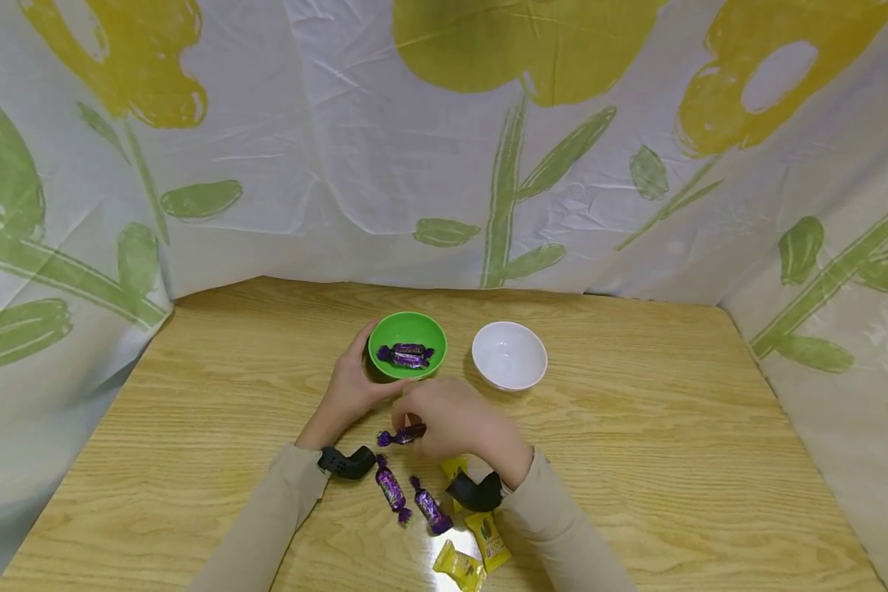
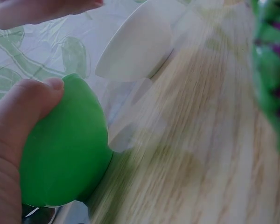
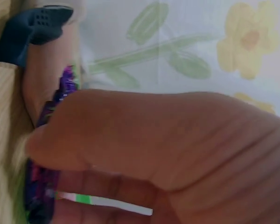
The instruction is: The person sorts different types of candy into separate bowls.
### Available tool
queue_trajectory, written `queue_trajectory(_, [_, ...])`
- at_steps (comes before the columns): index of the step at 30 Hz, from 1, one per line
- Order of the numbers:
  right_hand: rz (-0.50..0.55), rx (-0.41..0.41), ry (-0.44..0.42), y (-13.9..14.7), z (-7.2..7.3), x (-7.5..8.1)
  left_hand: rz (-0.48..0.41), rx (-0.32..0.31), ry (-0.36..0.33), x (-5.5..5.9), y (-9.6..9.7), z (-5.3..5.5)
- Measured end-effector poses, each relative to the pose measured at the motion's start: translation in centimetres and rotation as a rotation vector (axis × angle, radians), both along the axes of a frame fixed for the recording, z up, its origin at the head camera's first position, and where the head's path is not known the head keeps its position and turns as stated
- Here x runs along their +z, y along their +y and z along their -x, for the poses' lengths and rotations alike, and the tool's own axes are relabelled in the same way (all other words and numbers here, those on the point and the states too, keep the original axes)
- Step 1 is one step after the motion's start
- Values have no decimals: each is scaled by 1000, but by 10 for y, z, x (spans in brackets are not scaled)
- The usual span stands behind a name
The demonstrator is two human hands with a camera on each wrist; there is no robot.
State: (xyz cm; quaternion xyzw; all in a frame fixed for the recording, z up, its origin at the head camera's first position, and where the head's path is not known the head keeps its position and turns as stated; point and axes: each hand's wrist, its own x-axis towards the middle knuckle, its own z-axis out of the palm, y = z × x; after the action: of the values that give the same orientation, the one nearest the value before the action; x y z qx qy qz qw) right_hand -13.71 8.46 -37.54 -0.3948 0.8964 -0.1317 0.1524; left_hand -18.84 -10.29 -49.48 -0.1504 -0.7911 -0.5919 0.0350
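Note:
My left hand [image 1: 349,388] holds the green bowl [image 1: 409,324] from its left side, fingers behind it and thumb along the near rim. In the left wrist view that thumb presses on the outer wall of the bowl. One purple-wrapped candy [image 1: 407,355] lies inside the bowl. Just in front of the bowl, my right hand [image 1: 459,418] pinches another purple candy [image 1: 394,437] between thumb and fingers. The right wrist view shows this candy [image 3: 39,191] under the thumb, partly hidden by it.
To the right of the green bowl stands a white bowl [image 1: 509,353]. Two purple candies [image 1: 391,489] lie on the wooden table [image 1: 673,444] near my wrists. Several yellow packets [image 1: 490,538] lie beside them, one partly under my right wrist. Flowered cloth [image 1: 340,164] hangs around the table.

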Motion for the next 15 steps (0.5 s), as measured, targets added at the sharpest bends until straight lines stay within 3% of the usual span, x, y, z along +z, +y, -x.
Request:
queue_trajectory(7, [139,-22,64,8,6,6,-2,-5,6,0,-2,0])
queue_trajectory(11, [216,-39,137,10,12,3,15,-3,53,-1,-2,0])
queue_trajectory(15, [321,-78,184,11,18,-3,-5,-20,34,1,-1,0])
